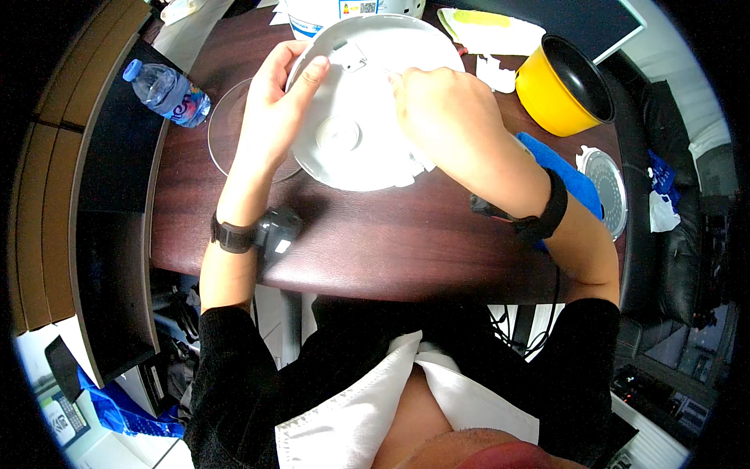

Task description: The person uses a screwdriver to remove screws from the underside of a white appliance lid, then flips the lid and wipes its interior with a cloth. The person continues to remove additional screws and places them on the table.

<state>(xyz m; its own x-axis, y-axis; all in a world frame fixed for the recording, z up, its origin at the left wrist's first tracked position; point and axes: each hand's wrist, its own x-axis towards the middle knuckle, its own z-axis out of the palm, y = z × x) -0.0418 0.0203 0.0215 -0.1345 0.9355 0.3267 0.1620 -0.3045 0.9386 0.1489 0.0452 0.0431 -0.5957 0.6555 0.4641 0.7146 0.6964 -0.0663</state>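
A white round shallow shell (359,160), with a small circular recess in its face and a small metal piece near its upper left, is tilted up over the table. My left hand (283,98) grips its left rim, thumb on the inner face and fingers behind. My right hand (449,109) is closed against the shell's right side, and whatever its fingers hold is hidden. Both wrists wear black bands. Behind the shell stands a white container (312,14) with a printed label, mostly covered by it.
A yellow pot (547,94) with a black inside stands at the far right, by a white-and-green cloth (492,33). Right of my forearm lie a blue cloth (566,172) and a perforated disc (606,191). Left are a clear round lid (226,129) and a water bottle (168,94).
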